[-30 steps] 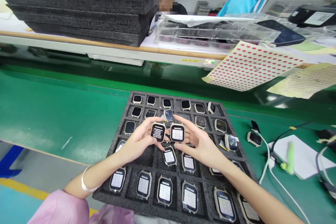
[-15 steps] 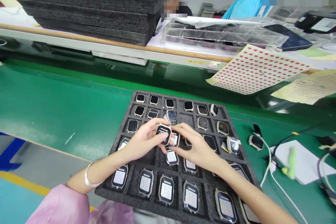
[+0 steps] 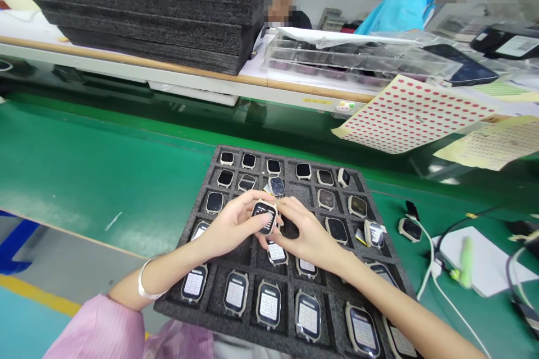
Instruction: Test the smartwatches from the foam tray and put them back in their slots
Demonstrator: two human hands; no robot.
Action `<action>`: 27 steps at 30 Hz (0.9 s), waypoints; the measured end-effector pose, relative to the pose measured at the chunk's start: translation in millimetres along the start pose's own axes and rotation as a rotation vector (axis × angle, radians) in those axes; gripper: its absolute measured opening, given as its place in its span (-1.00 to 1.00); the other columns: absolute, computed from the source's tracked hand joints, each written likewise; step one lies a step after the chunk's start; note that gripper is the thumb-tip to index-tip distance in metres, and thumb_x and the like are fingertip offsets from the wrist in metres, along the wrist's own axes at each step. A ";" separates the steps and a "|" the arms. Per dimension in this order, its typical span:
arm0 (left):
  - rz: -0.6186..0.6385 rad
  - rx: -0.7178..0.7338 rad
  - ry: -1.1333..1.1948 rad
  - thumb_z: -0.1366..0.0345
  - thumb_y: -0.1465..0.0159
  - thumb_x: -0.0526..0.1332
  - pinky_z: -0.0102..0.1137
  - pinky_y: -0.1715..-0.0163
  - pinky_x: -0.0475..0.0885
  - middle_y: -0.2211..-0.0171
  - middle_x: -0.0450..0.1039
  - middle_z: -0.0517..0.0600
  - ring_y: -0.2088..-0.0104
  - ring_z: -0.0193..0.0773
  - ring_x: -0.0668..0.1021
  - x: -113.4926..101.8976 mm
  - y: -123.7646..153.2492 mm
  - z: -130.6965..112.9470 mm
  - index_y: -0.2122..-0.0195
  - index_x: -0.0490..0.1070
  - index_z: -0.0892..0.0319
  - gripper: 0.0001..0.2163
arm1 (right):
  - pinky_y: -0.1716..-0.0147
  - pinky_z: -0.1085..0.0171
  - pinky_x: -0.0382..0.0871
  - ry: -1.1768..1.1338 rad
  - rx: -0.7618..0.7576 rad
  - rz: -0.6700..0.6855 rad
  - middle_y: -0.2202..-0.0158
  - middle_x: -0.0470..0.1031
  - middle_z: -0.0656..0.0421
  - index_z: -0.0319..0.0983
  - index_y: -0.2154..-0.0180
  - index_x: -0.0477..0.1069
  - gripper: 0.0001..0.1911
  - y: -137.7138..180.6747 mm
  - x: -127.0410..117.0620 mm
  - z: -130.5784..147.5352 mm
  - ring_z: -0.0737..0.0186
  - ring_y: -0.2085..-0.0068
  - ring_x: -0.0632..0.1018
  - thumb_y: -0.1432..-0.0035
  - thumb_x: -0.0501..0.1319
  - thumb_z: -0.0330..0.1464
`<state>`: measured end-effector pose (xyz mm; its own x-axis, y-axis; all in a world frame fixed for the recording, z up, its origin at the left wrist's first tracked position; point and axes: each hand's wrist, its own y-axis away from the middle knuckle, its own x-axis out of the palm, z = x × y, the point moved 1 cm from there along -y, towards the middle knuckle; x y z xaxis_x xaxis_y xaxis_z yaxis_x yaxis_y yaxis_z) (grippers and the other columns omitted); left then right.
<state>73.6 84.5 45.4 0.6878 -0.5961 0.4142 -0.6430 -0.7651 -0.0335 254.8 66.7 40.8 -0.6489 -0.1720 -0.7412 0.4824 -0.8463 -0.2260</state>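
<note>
A black foam tray [image 3: 300,190] lies on the green belt, with several watch bodies in its cells; the near rows show lit white screens, the far rows are dark. My left hand [image 3: 227,230] is closed on one watch body [image 3: 264,216], its dark screen with small text facing me, held above the tray's middle. My right hand [image 3: 309,235] sits right beside it, fingers curled down over a tray cell and fingertips touching that watch's right edge. What lies under those fingers is hidden.
A tall stack of black foam trays [image 3: 160,5] and clear plastic trays [image 3: 357,56] sit on the far bench. A red-dot sticker sheet [image 3: 408,115] overhangs the belt. To the right lie a loose watch [image 3: 408,229], cables, and a white pad [image 3: 488,263] with a green pen [image 3: 465,255]. A person in a blue top [image 3: 396,8] stands opposite.
A second watch with a lit white screen, held up in my right hand a second ago, has gone down out of sight as that hand lowered and closed in beside my left.
</note>
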 end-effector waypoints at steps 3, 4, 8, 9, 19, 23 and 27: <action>-0.006 0.008 -0.007 0.28 -0.26 0.21 -0.42 0.48 0.55 0.24 0.47 0.08 0.29 -0.16 0.59 1.0 0.4 -1.3 0.07 0.29 0.19 -0.76 | 0.23 0.17 0.34 0.080 -0.053 0.005 0.33 0.38 0.13 -0.23 0.36 0.34 -0.90 -9.4 10.1 -2.7 0.13 0.26 0.39 -0.08 0.23 -0.50; -0.008 0.011 -0.009 0.28 -0.26 0.21 -0.42 0.49 0.55 0.25 0.47 0.08 0.29 -0.15 0.59 1.2 0.7 -1.5 0.07 0.29 0.19 -0.76 | 0.23 0.18 0.34 0.107 -0.071 0.016 0.33 0.39 0.13 -0.23 0.42 0.32 -0.88 -13.2 14.3 -4.0 0.14 0.26 0.39 -0.07 0.25 -0.50; -0.066 0.011 -0.010 0.27 -0.23 0.25 -0.42 0.51 0.54 0.28 0.48 0.05 0.31 -0.15 0.59 0.5 1.2 -2.1 0.06 0.30 0.19 -0.72 | 0.12 0.11 0.29 0.196 -0.127 0.103 0.19 0.44 0.10 -0.22 0.37 0.40 -0.87 -27.2 23.3 -8.4 0.07 0.16 0.38 -0.06 0.34 -0.38; -0.094 0.017 -0.009 0.28 -0.22 0.25 -0.42 0.51 0.53 0.29 0.47 0.04 0.33 -0.17 0.58 -0.2 1.1 -2.5 0.06 0.31 0.19 -0.71 | 0.12 0.10 0.28 0.223 -0.129 0.121 0.17 0.44 0.08 -0.22 0.33 0.43 -0.87 -29.3 21.9 -9.0 0.05 0.14 0.37 -0.08 0.34 -0.35; -0.235 0.042 -0.093 0.32 -0.21 0.21 -0.44 0.49 0.44 0.26 0.43 0.03 0.31 -0.22 0.53 -6.5 -2.0 -4.3 0.03 0.21 0.18 -0.68 | 0.25 0.17 0.33 0.344 0.126 0.150 0.33 0.46 0.05 -0.31 0.20 0.44 -0.85 -8.4 3.0 -18.0 0.06 0.27 0.47 -0.16 0.29 -0.41; -0.102 -0.002 -0.598 0.41 -0.12 0.24 -0.39 0.41 0.39 0.35 0.39 -0.09 0.38 -0.26 0.48 -7.0 1.1 2.4 0.18 0.23 0.13 -0.74 | 0.31 0.24 0.35 0.285 0.187 0.108 0.37 0.43 0.13 -0.28 0.20 0.40 -0.85 -3.7 5.4 -21.5 0.14 0.32 0.48 -0.17 0.28 -0.40; -0.086 -0.033 -1.164 0.43 -0.13 0.26 -0.28 0.24 0.36 0.23 0.41 -0.05 0.23 -0.12 0.50 -9.1 3.9 6.0 0.22 0.20 0.10 -0.73 | 0.24 0.21 0.33 0.161 0.213 0.043 0.30 0.40 0.14 -0.23 0.29 0.36 -0.85 -3.1 2.3 -19.9 0.11 0.23 0.46 -0.11 0.32 -0.43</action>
<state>66.9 85.4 36.0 0.6124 -0.4189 -0.6704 -0.5758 -0.8174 -0.0152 263.5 78.9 27.3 -0.5203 -0.1420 -0.8421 0.3616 -0.9300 -0.0666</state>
